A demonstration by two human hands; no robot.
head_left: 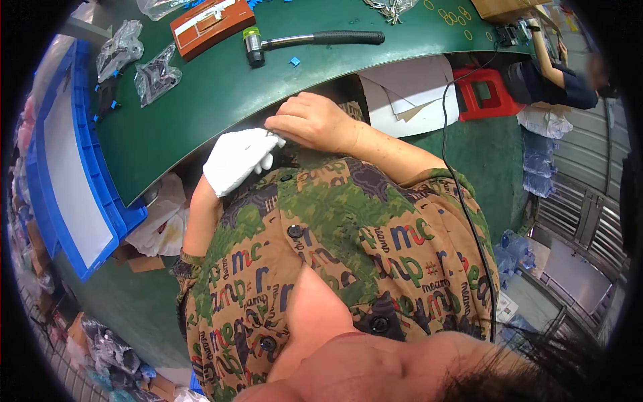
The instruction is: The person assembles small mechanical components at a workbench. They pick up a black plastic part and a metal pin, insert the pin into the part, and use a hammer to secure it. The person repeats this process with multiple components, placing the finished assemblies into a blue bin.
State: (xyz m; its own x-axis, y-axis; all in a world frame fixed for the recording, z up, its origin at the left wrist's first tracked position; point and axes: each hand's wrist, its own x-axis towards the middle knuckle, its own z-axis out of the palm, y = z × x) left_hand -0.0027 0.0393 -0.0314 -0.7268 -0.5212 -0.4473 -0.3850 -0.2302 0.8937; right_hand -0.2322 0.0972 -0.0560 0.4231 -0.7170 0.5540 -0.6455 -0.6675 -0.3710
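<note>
Both hands meet in front of my body at the near edge of the green table (pixel 221 94). A white glove (pixel 236 164) covers my left hand (pixel 244 155), whose fingers are curled in with the tips against the right hand. My right hand (pixel 313 122) is bare, its fingers bent and pressed together toward the glove. Whatever lies between the fingertips is too small or hidden to name. Beyond the hands, a mallet (pixel 315 40) with a black grip and a black and yellow-green head lies on the table. A small blue piece (pixel 295 61) is near it.
A reddish-brown block (pixel 213 25) stands behind the mallet. Bagged black parts (pixel 157 77) lie at the left, small metal pieces (pixel 392 9) and yellow rings (pixel 455 16) at the far right. Blue crate (pixel 80 167) at left; red stool (pixel 487 94) and a co-worker's arm (pixel 548 61) at right.
</note>
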